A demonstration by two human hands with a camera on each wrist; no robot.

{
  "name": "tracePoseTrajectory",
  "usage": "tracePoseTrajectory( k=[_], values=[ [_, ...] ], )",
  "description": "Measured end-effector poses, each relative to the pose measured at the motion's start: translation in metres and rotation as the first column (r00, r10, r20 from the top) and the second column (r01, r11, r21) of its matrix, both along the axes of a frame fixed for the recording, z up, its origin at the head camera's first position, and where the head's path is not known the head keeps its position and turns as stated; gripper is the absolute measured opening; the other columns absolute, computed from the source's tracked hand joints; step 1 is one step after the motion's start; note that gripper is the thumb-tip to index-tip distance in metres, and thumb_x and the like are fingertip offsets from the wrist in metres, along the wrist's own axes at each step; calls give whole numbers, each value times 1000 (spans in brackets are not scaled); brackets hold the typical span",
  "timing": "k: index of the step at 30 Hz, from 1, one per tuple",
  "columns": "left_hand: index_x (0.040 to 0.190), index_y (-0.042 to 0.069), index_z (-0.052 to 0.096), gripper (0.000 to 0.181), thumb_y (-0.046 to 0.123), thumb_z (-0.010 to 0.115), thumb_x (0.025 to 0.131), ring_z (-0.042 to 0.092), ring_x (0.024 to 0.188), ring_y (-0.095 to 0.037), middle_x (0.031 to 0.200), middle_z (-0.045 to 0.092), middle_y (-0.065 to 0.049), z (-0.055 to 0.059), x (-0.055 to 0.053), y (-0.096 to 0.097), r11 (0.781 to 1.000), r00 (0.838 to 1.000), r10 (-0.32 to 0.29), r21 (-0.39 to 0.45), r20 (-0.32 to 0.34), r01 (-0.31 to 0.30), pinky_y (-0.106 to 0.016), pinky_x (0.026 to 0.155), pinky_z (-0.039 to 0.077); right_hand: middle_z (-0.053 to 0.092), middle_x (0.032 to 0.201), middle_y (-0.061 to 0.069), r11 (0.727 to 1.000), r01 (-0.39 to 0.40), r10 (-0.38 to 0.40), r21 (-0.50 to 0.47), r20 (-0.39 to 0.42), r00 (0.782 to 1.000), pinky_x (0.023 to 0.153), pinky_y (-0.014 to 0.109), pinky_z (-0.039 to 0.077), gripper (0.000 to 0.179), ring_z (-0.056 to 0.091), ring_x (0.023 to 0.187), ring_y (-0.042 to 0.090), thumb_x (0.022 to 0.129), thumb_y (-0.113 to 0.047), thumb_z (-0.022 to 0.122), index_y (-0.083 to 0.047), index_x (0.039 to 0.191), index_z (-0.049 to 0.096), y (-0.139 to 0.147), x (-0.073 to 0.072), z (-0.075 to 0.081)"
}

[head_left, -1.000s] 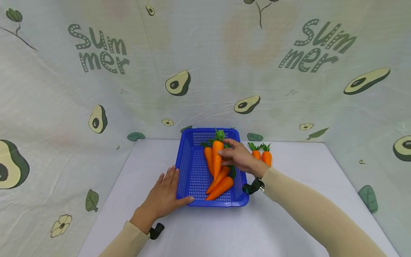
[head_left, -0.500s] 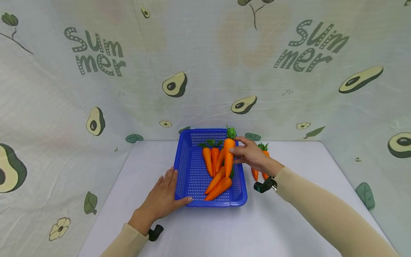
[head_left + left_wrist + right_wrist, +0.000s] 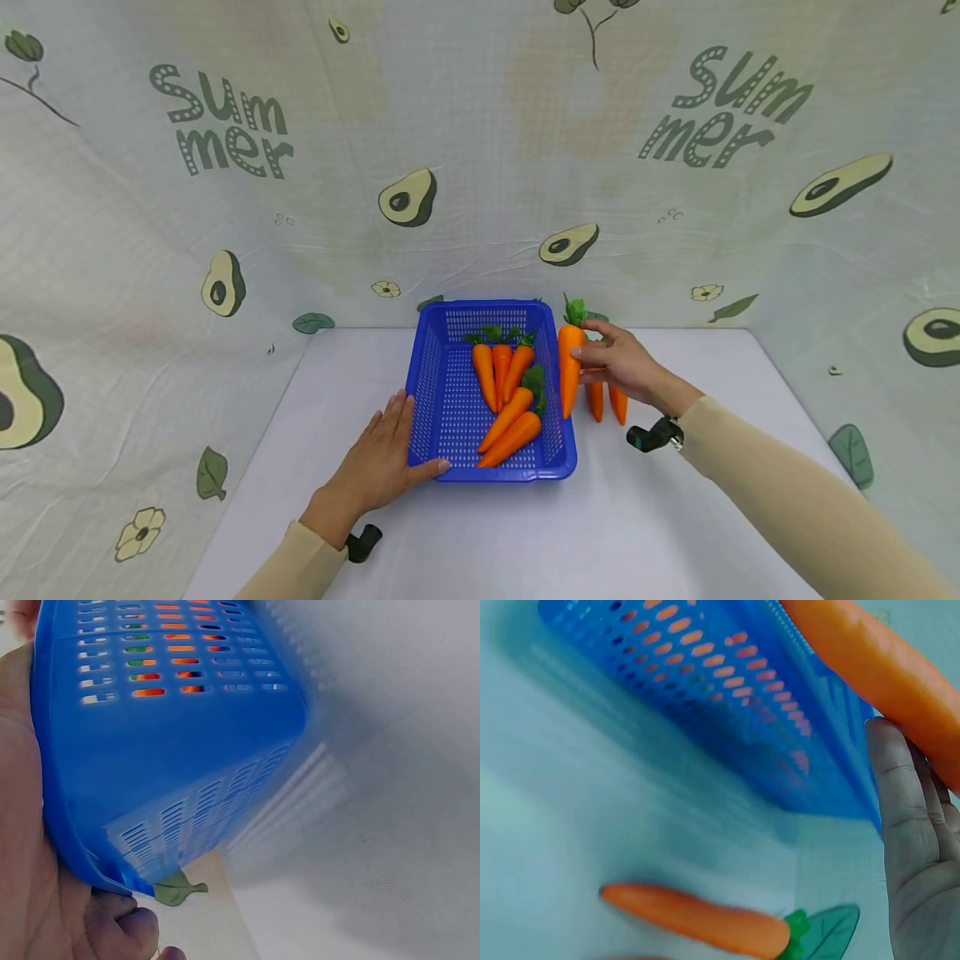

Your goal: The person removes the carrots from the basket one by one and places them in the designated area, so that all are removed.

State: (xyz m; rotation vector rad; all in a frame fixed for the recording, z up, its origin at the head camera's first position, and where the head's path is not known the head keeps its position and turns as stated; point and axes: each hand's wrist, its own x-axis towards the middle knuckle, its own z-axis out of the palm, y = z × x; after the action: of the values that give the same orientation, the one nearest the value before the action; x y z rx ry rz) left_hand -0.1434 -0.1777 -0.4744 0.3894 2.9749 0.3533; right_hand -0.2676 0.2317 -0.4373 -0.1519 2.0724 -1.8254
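Near the middle of the table in the head view is a blue perforated plastic basket (image 3: 498,476). My left hand (image 3: 382,458) rests on its near left corner, fingers straight along the left side and thumb on the front rim. Between thumb and fingers my right hand (image 3: 622,358) pinches an orange carrot (image 3: 568,367) with a green top, held upright over the right rim. In the right wrist view, the held carrot (image 3: 885,667) overlaps the basket's edge, thumb against it. Several carrots (image 3: 510,440) lie inside the basket, toward its right half.
Two more carrots (image 3: 596,402) lie on the white table (image 3: 480,542) right of the basket, partly behind the right hand. One such carrot (image 3: 697,919) shows beside the basket in the right wrist view. A patterned cloth (image 3: 480,167) rises behind the table.
My right hand has carried the gripped carrot rightward, from above the basket's contents to its right rim. The carrots beneath are now uncovered. The left hand stays at the corner.
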Motion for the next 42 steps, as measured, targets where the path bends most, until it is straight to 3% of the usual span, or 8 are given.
tracePoseTrajectory(
  k=[5, 14, 23, 34, 42],
  values=[
    [168, 0, 13, 126, 86, 56, 86, 17, 163, -39, 176, 12, -22, 1, 0, 0, 1000, 1000, 3, 10, 2, -3, -58, 130, 20, 71, 126, 16, 999, 17, -16, 43, -17, 1000, 97, 52, 61, 82, 75, 101, 19, 105, -21, 67, -5, 168, 17, 19, 1, -3],
    [168, 1, 12, 127, 86, 57, 86, 19, 163, -39, 177, 11, -21, -1, 0, 0, 1000, 1000, 11, 18, 7, -11, -57, 130, 20, 59, 144, 32, 985, 29, -22, 172, -39, 999, 95, 49, 62, 77, 74, 107, 23, 105, -25, 67, -5, 166, 24, 57, 0, -10],
    [168, 1, 12, 127, 85, 58, 86, 21, 162, -41, 177, 10, -22, 0, 0, 2, 999, 1000, 22, 25, 17, -22, -58, 130, 23, 52, 149, 37, 957, 71, -67, 281, -24, 997, 93, 50, 63, 79, 73, 112, 29, 106, -26, 66, -3, 167, 20, 90, -3, -32],
    [169, 2, 10, 127, 85, 58, 86, 24, 161, -42, 177, 9, -21, -2, 0, 1, 999, 999, 27, 34, 19, -28, -58, 129, 23, 48, 150, 38, 915, 103, -113, 389, 4, 994, 97, 50, 61, 77, 70, 113, 32, 108, -27, 61, 2, 166, 18, 107, -6, -48],
    [169, 2, 11, 127, 85, 58, 85, 23, 161, -42, 177, 9, -20, -3, 0, 1, 999, 999, 35, 37, 21, -36, -59, 129, 24, 47, 150, 39, 911, 113, -133, 396, 22, 991, 98, 50, 61, 78, 69, 112, 33, 108, -25, 60, 3, 166, 17, 113, -8, -59]
  ],
)
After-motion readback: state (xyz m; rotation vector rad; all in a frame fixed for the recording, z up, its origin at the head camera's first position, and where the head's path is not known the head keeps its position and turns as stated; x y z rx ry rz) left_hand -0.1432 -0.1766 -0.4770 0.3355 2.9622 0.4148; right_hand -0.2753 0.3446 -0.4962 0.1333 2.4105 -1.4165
